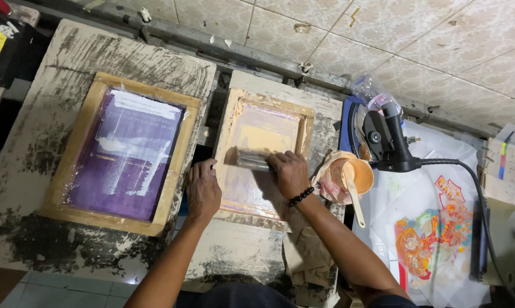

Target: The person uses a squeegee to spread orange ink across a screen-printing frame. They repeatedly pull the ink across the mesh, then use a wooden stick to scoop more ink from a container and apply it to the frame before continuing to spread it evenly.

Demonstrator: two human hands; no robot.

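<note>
Right hand (289, 171) grips the grey squeegee (253, 160) at the middle of the small wooden-framed printing screen (266, 149); left hand (203, 191) presses flat on that screen's left rail. If that bracing slips, the frame may shift and smear; the orange ink cup (355, 175), just right of the screen, could tip.

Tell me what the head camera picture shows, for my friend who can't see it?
A person's right hand presses a squeegee onto a small wooden-framed printing screen, while the left hand steadies the frame's edge. A bigger purple screen lies to the left, and an orange cup of ink with a spatula sits to the right.
</note>
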